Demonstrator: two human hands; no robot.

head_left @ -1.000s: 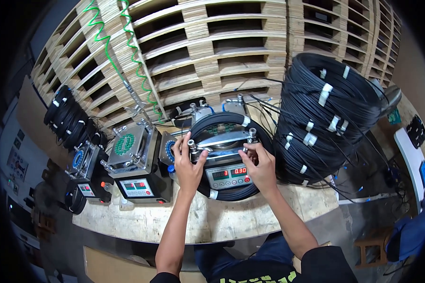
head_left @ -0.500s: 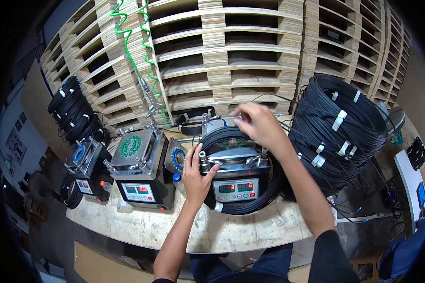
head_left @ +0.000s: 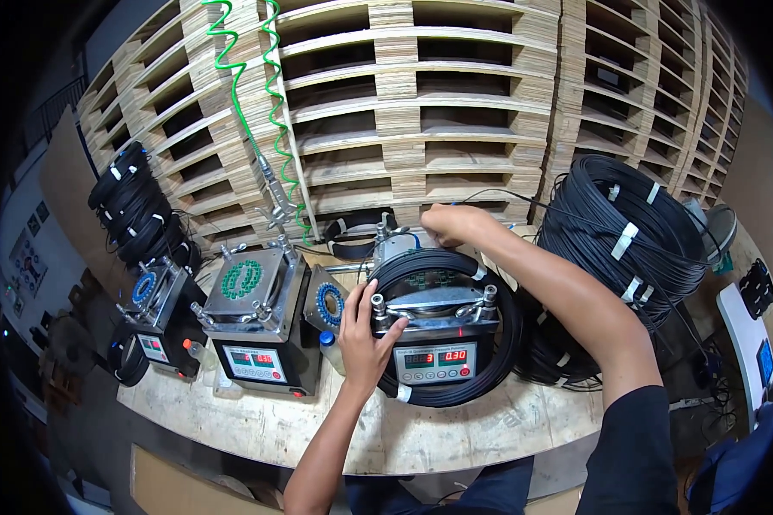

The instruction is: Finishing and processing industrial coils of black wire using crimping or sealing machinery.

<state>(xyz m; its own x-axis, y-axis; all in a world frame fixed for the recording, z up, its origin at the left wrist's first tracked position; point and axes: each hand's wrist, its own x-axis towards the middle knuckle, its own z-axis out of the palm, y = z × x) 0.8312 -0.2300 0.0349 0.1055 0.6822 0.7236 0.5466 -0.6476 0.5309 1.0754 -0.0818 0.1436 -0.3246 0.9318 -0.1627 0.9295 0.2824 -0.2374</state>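
Observation:
A black cable coil (head_left: 507, 343) is looped around a metal-topped machine (head_left: 438, 330) with a red digital display. My left hand (head_left: 368, 339) lies against the machine's left side, fingers stretched along the coil and the thumb apart, beside a metal corner post. Behind the coil, my right hand (head_left: 445, 225) is closed with its fingers curled down near the machine's rear part. Its fingertips are hidden, so what they hold cannot be made out. A thin black cable (head_left: 502, 194) arcs from near this hand toward the right.
Two similar machines (head_left: 247, 322) (head_left: 150, 313) stand to the left, with a blue-capped bottle (head_left: 329, 352) between. Large stacked cable coils (head_left: 618, 249) rise on the right, more coils (head_left: 133, 206) at far left. Wooden pallets (head_left: 395, 103) wall the back. A green air hose (head_left: 236, 86) hangs down.
My right hand has moved back and down, from above the coil to behind it. The display reading on the machine has changed. My left hand keeps its place on the machine's side.

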